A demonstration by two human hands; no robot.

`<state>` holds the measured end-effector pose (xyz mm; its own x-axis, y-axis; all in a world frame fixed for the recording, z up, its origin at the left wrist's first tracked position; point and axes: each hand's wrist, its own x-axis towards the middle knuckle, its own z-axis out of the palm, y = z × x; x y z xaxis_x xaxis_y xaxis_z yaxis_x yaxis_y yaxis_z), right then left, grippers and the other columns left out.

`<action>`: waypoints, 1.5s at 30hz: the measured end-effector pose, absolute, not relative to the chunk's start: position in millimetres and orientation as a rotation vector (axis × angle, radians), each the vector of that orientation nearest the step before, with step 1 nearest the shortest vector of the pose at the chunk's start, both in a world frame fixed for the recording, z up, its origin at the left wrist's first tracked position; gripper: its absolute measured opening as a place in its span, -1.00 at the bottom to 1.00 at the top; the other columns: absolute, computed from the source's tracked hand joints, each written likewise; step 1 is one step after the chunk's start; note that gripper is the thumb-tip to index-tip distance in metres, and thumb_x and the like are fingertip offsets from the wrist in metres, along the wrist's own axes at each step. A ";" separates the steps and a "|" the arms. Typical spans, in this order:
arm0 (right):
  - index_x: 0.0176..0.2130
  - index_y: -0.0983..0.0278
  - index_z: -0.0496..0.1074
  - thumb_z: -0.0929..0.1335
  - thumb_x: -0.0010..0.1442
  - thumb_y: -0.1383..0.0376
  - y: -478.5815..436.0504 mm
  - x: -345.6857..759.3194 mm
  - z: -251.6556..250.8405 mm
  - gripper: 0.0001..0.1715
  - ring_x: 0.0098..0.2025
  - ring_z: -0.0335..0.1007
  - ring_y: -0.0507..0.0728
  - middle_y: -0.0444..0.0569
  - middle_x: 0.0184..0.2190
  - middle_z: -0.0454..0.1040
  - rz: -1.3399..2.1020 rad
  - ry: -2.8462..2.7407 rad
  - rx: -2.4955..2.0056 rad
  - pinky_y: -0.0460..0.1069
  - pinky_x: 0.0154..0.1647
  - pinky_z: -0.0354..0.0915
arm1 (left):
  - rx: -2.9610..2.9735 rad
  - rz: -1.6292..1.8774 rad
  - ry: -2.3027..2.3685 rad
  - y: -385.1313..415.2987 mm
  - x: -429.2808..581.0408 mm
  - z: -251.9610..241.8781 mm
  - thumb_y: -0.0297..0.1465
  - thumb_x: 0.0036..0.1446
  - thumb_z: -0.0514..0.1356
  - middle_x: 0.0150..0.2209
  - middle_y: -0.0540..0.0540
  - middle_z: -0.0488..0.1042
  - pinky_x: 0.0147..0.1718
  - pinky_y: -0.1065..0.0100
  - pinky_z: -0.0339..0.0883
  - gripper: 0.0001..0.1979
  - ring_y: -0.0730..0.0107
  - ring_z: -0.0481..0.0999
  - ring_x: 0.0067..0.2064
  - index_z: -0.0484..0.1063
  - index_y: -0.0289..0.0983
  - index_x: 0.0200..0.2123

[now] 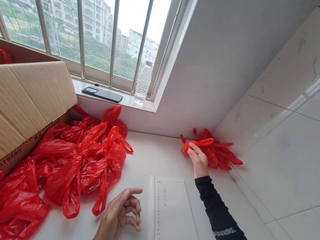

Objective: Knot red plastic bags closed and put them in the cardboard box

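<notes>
My right hand (pixel 198 161) reaches to the far right of the white surface, its fingers closed on a small knotted red plastic bag (pixel 185 149). Directly behind it, a pile of other red plastic bags (pixel 217 154) rests against the wall. My left hand (pixel 118 219) hovers at the front with fingers curled loosely apart, holding nothing. Between my two arms lies an open notebook (pixel 179 222) with handwritten columns down its left side. Several larger tied red bags (pixel 80 156) are heaped on the left, near my left hand but apart from it.
A cardboard box (pixel 22 104) with its flap folded out stands at the left, with some red plastic inside. On the windowsill are a black phone (pixel 102 94) and a clear plastic bottle (pixel 143 82). A barred window and a tiled wall (pixel 300 155) bound the white surface.
</notes>
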<state>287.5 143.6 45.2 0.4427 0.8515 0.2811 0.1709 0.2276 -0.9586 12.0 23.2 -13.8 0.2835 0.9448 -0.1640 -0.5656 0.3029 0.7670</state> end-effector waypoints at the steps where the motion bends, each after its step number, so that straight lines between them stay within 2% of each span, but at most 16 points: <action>1: 0.03 0.25 0.49 0.41 0.13 0.17 129.8 274.3 49.9 -0.53 0.11 0.39 0.23 0.01 0.05 0.52 0.648 -1.071 -1.241 0.13 0.14 0.31 | 0.638 1.065 0.672 22.8 11.7 -13.6 -0.08 0.17 0.14 -0.46 -0.10 0.45 -0.56 0.16 0.49 -0.54 0.25 0.47 -0.51 0.44 -0.35 -0.07; 4: 0.06 0.18 0.47 0.36 0.19 0.17 74.5 233.7 59.2 -0.56 0.21 0.29 0.25 -0.02 0.13 0.45 0.813 -1.191 -1.055 0.16 0.26 0.19 | 0.535 0.894 0.635 20.0 12.7 -11.8 -0.05 0.21 0.08 -0.32 -0.24 0.53 -0.47 0.10 0.53 -0.45 0.12 0.57 -0.36 0.38 -0.38 0.05; 6: 0.03 0.15 0.50 0.34 0.23 0.19 32.6 211.7 59.8 -0.63 0.19 0.30 0.28 0.00 0.10 0.45 0.954 -1.279 -0.932 0.19 0.22 0.23 | 0.453 0.825 0.593 17.7 13.7 -10.5 -0.03 0.23 0.04 -0.19 -0.32 0.55 -0.43 0.09 0.54 -0.41 0.01 0.58 -0.19 0.32 -0.36 0.12; 7: -0.02 0.13 0.53 0.35 0.23 0.19 13.6 203.8 58.3 -0.67 0.11 0.38 0.28 0.01 0.03 0.49 1.037 -1.346 -0.893 0.18 0.14 0.31 | 0.424 0.821 0.565 16.7 13.9 -10.0 -0.03 0.23 0.05 -0.14 -0.34 0.55 -0.41 0.08 0.54 -0.41 -0.02 0.58 -0.13 0.32 -0.36 0.13; 9: -0.18 0.16 0.58 0.38 0.22 0.20 -13.6 194.8 52.1 -0.80 -0.18 0.51 0.25 0.02 -0.26 0.57 1.197 -1.490 -0.877 0.16 -0.09 0.40 | 0.401 0.864 0.518 15.0 13.3 -9.2 -0.04 0.20 0.08 -0.14 -0.35 0.56 -0.37 0.05 0.54 -0.44 -0.05 0.59 -0.14 0.39 -0.37 0.06; 11: -0.28 0.18 0.55 0.36 0.25 0.15 -21.9 192.3 42.3 -0.80 -0.42 0.49 0.19 -0.03 -0.48 0.54 1.301 -1.442 -0.902 0.12 -0.31 0.42 | 0.404 0.928 0.525 13.5 12.2 -8.7 -0.08 0.14 0.17 -0.22 -0.32 0.58 -0.39 0.08 0.52 -0.52 -0.02 0.61 -0.26 0.48 -0.38 -0.10; 13: -0.27 0.18 0.48 0.31 0.29 0.09 -13.9 192.1 30.7 -0.75 -0.52 0.42 0.12 -0.09 -0.53 0.49 1.289 -1.271 -0.976 0.06 -0.44 0.39 | 0.401 0.968 0.584 12.2 12.0 -8.5 -0.12 0.07 0.25 -0.29 -0.27 0.59 -0.42 0.15 0.50 -0.58 0.03 0.61 -0.33 0.51 -0.37 -0.17; 16: -0.12 0.15 0.40 0.31 0.29 0.06 7.7 188.7 13.8 -0.73 -0.42 0.38 0.08 -0.10 -0.38 0.45 1.220 -1.170 -1.086 -0.02 -0.45 0.36 | 0.420 1.027 0.660 10.5 15.9 -11.3 -0.15 0.00 0.32 -0.31 -0.20 0.59 -0.45 0.23 0.48 -0.54 0.09 0.61 -0.34 0.47 -0.30 -0.08; 20: 0.03 0.15 0.36 0.34 0.26 0.06 17.9 178.1 -2.9 -0.60 -0.19 0.37 0.13 -0.01 -0.14 0.45 1.338 -1.295 -1.025 -0.02 -0.32 0.36 | 0.543 1.116 0.683 9.0 24.1 -21.7 -0.17 -0.03 0.37 -0.30 -0.15 0.60 -0.41 0.28 0.44 -0.52 0.13 0.59 -0.31 0.46 -0.27 -0.07; 25: -0.11 0.21 0.47 0.34 0.27 0.08 15.0 180.9 -11.4 -0.70 -0.22 0.40 0.13 -0.01 -0.22 0.50 1.297 -1.282 -0.996 0.00 -0.21 0.33 | 0.706 1.160 0.788 8.9 26.4 -25.5 -0.23 -0.02 0.37 -0.33 -0.12 0.61 -0.27 0.28 0.41 -0.65 0.07 0.56 -0.19 0.51 -0.28 -0.18; 29: 0.05 0.18 0.39 0.35 0.24 0.02 14.8 187.4 -10.0 -0.53 -0.17 0.37 0.15 0.00 -0.14 0.48 1.333 -1.319 -0.957 0.01 -0.18 0.35 | 0.838 1.145 0.821 9.4 26.0 -21.0 -0.35 -0.04 0.37 -0.25 -0.11 0.60 -0.20 0.28 0.39 -0.68 0.07 0.54 -0.14 0.50 -0.26 -0.17; 31: 0.05 0.18 0.39 0.39 0.19 0.01 13.2 187.2 -7.2 -0.50 -0.15 0.37 0.16 0.00 -0.13 0.48 1.340 -1.355 -0.970 0.00 -0.20 0.36 | 0.896 1.120 0.824 9.6 25.7 -20.4 -0.37 -0.06 0.39 -0.19 -0.12 0.59 -0.23 0.28 0.39 -0.66 0.07 0.53 -0.14 0.49 -0.26 -0.17; 33: -0.04 0.20 0.44 0.37 0.21 0.03 11.3 186.0 -3.2 -0.59 -0.15 0.39 0.17 -0.02 -0.18 0.49 1.329 -1.362 -1.004 -0.01 -0.20 0.36 | 0.922 1.099 0.832 9.9 25.3 -20.9 -0.34 -0.10 0.41 -0.18 -0.13 0.59 -0.28 0.29 0.40 -0.64 0.06 0.54 -0.15 0.49 -0.26 -0.18; 36: -0.11 0.22 0.48 0.33 0.25 0.04 10.4 185.9 1.9 -0.65 -0.15 0.43 0.17 -0.03 -0.22 0.52 1.330 -1.324 -1.008 0.01 -0.16 0.36 | 0.882 1.076 0.865 9.9 25.6 -20.3 -0.23 -0.08 0.41 -0.28 -0.15 0.60 -0.34 0.29 0.40 -0.63 0.05 0.56 -0.21 0.51 -0.29 -0.22; 40: -0.05 0.21 0.50 0.31 0.27 0.03 11.4 189.2 2.6 -0.60 -0.19 0.47 0.18 -0.02 -0.21 0.56 1.338 -1.232 -1.004 0.02 -0.19 0.35 | 0.814 1.089 0.852 7.7 28.3 -12.5 -0.14 0.01 0.34 -0.36 -0.14 0.61 -0.38 0.30 0.42 -0.58 0.06 0.57 -0.24 0.53 -0.30 -0.14; 45: -0.01 0.19 0.48 0.30 0.30 0.03 11.8 191.1 -2.5 -0.60 -0.14 0.46 0.18 -0.02 -0.12 0.55 1.360 -1.112 -0.976 0.02 -0.14 0.36 | 0.732 1.077 0.824 5.7 29.1 -7.6 -0.18 0.07 0.31 -0.28 -0.12 0.62 -0.34 0.33 0.44 -0.64 0.12 0.59 -0.22 0.56 -0.31 -0.15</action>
<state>191.1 11.8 -2.5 -0.0889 0.9955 0.0326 -0.2297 0.0114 -0.9732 29.1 5.7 -7.6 0.2488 0.9449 -0.2126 -0.4516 0.3074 0.8376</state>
